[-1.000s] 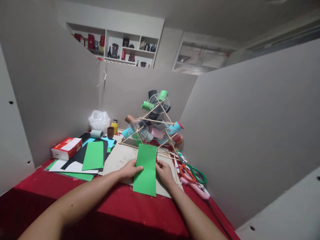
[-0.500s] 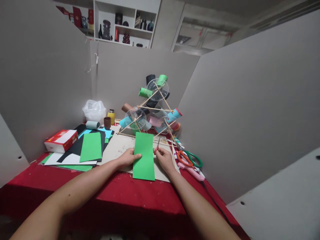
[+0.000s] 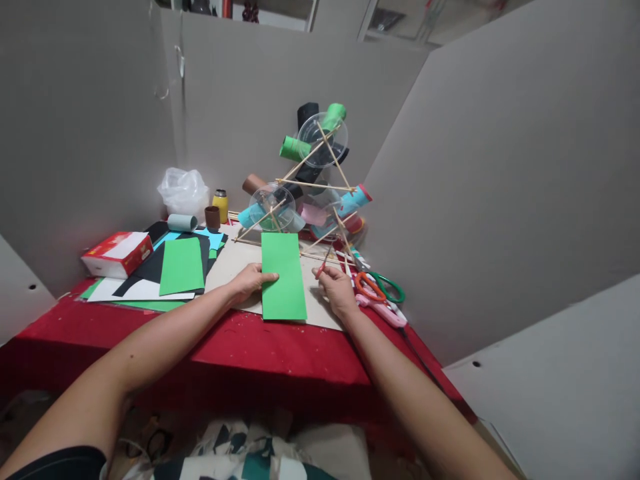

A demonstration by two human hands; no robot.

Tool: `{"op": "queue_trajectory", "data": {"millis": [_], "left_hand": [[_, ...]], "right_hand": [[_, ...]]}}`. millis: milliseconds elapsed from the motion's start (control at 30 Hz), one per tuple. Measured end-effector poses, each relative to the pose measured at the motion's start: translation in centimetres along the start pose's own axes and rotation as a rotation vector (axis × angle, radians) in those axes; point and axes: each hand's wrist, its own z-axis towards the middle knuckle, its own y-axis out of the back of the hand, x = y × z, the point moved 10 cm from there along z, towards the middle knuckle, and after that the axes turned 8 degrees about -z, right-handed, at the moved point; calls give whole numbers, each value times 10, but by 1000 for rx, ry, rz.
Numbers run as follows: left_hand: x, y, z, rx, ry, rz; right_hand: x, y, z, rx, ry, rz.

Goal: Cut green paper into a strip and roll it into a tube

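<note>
My left hand (image 3: 251,283) pinches the left edge of a green paper sheet (image 3: 283,287), thumb on top and fingers behind it. The sheet is a tall rectangle over a beige board (image 3: 320,308). To its right, my right hand (image 3: 335,287) is closed on small red-handled scissors (image 3: 325,262), whose blades point up and away from me, apart from the sheet. Behind both hands stand stick frames (image 3: 316,185) carrying clear plastic discs (image 3: 323,141) with coloured paper tubes (image 3: 296,149) around them.
At left lie another green sheet (image 3: 181,267), black and white sheets and a red tissue pack (image 3: 117,254). A grey tube (image 3: 182,223), brown cup (image 3: 213,218), yellow bottle (image 3: 220,206) and plastic bag (image 3: 183,192) stand behind. Larger scissors (image 3: 371,287) and a pink glue gun (image 3: 383,311) lie right.
My view has tipped downward, so my lap now shows. The scissors in my right hand have moved slightly away from the green sheet's right edge. My left hand keeps its hold.
</note>
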Motion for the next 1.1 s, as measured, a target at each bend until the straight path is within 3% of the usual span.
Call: {"op": "queue_trajectory", "data": {"millis": [667, 1100], "left_hand": [[8, -17, -5, 68, 35, -6], [17, -16, 3, 14, 7, 36]], "right_hand": [[7, -36, -21, 235, -24, 120], [2, -19, -3, 73, -40, 164]]}}
